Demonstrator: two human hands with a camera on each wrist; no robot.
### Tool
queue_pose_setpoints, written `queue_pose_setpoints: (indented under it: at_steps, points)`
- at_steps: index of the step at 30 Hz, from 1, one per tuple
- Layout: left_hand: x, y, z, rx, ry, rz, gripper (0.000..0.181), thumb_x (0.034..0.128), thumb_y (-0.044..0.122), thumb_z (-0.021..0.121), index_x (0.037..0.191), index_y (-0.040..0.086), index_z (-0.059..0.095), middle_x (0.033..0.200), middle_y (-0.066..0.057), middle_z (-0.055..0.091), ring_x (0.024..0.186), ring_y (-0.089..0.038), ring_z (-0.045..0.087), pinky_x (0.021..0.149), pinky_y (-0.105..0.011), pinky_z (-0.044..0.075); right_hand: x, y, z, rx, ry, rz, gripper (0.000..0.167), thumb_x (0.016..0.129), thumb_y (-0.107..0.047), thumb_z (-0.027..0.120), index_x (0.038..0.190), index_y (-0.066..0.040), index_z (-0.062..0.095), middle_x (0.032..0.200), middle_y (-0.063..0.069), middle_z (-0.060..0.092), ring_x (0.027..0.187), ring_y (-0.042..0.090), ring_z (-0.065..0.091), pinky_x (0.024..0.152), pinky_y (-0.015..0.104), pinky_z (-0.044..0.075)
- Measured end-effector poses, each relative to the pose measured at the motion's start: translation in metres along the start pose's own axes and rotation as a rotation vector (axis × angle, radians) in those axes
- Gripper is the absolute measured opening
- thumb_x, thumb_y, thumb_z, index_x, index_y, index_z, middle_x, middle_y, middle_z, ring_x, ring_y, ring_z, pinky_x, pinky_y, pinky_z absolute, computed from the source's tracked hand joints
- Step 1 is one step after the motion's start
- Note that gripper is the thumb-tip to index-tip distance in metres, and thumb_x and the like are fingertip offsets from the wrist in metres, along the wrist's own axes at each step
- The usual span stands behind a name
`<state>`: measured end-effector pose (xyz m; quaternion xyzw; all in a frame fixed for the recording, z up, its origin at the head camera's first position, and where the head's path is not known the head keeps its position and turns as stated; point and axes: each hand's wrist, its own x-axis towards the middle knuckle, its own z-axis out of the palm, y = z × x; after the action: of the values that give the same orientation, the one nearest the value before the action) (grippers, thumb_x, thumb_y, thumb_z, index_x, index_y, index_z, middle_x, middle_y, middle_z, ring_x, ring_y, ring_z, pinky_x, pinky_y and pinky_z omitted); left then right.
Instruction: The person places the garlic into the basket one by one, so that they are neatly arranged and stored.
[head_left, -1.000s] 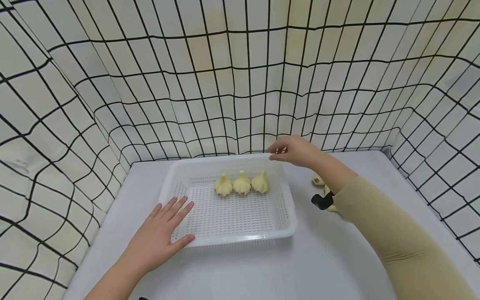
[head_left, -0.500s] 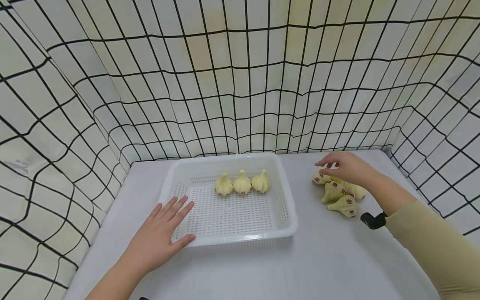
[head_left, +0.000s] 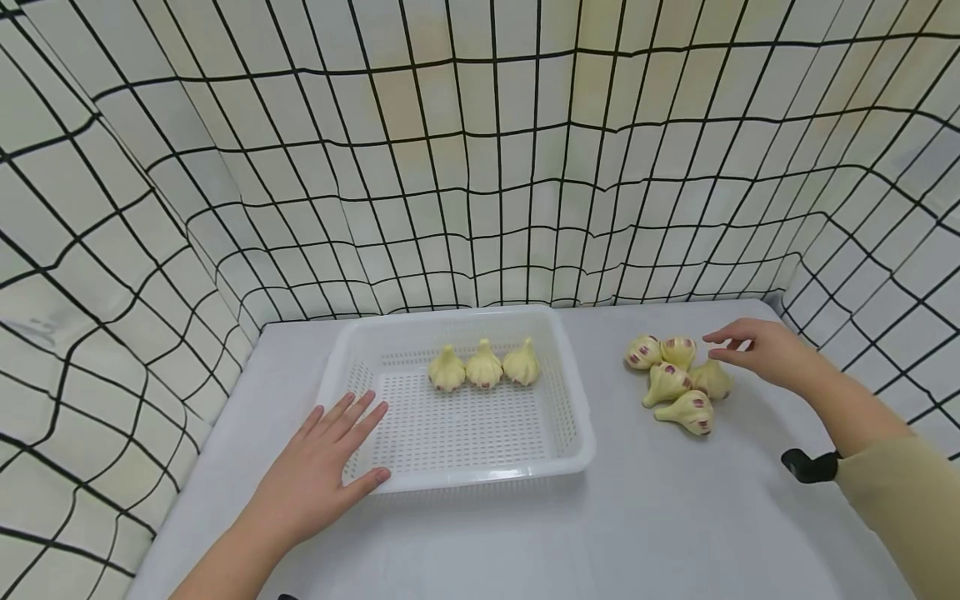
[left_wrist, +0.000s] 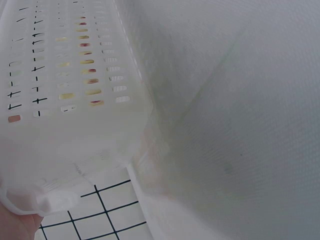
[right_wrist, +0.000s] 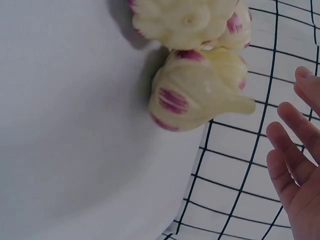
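Note:
Three pale garlic bulbs [head_left: 483, 367] stand in a row inside a white perforated plastic basket [head_left: 480, 477], towards its back. My left hand [head_left: 318, 467] lies with spread fingers on the basket's front left corner. Right of the basket, several garlic bulbs with purple patches lie in a cluster on the white table; the nearest of them is a bulb [head_left: 686, 413] on its side. My right hand [head_left: 765, 354] hovers beside the cluster's right edge, fingers loosely bent and holding nothing. In the right wrist view, a garlic bulb [right_wrist: 190, 95] shows close, apart from the fingertips.
A black grid net [head_left: 495, 192] over white sheeting walls the table at the back and both sides. The white table surface [head_left: 600, 533] extends in front of the basket. A black strap piece [head_left: 810, 465] sits at my right wrist.
My right hand has moved right, from the basket's back right corner across the garlic cluster to its far side, uncovering the bulbs. The left hand and the basket have hardly moved.

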<state>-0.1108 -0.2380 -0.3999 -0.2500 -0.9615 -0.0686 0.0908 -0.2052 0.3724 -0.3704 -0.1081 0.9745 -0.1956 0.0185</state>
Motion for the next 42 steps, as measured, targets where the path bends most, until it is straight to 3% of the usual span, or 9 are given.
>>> queue_pose_setpoints:
  at_steps: [7, 16, 28, 42]
  points:
    - [-0.001, 0.000, -0.001, 0.000, -0.025, -0.010, 0.080, 0.0916, 0.065, 0.055, 0.156, 0.023, 0.034, 0.160, -0.006, 0.032, 0.147, -0.033, 0.026, 0.117, -0.057, 0.021, 0.000, 0.013, 0.002, -0.008, -0.008, 0.049, 0.044, 0.094, -0.034, 0.069, 0.125, -0.004, 0.067, 0.115, 0.017, 0.065, 0.099, 0.030, 0.059, 0.067, 0.033, 0.050]
    - [-0.001, 0.001, 0.000, -0.002, -0.008, 0.000, 0.078, 0.0915, 0.060, 0.059, 0.156, 0.022, 0.035, 0.161, -0.005, 0.031, 0.146, -0.034, 0.027, 0.116, -0.057, 0.021, 0.005, 0.024, 0.014, -0.018, -0.059, 0.121, 0.054, 0.093, -0.043, 0.067, 0.128, -0.003, 0.065, 0.113, 0.017, 0.064, 0.098, 0.032, 0.056, 0.065, 0.032, 0.048]
    - [-0.003, -0.001, 0.002, -0.004, -0.044, -0.021, 0.080, 0.0910, 0.063, 0.058, 0.156, 0.024, 0.033, 0.161, -0.004, 0.030, 0.148, -0.033, 0.025, 0.119, -0.054, 0.017, 0.004, 0.024, 0.020, 0.010, -0.068, 0.160, 0.054, 0.097, -0.044, 0.061, 0.130, -0.001, 0.062, 0.122, 0.026, 0.063, 0.113, 0.048, 0.054, 0.083, 0.058, 0.050]
    - [-0.001, 0.001, 0.000, 0.005, -0.030, -0.014, 0.077, 0.0915, 0.063, 0.056, 0.155, 0.023, 0.037, 0.161, -0.003, 0.030, 0.148, -0.032, 0.025, 0.118, -0.057, 0.019, 0.000, 0.024, 0.012, 0.003, -0.054, 0.188, 0.047, 0.101, -0.035, 0.057, 0.134, -0.001, 0.058, 0.129, 0.028, 0.058, 0.117, 0.050, 0.050, 0.086, 0.063, 0.048]
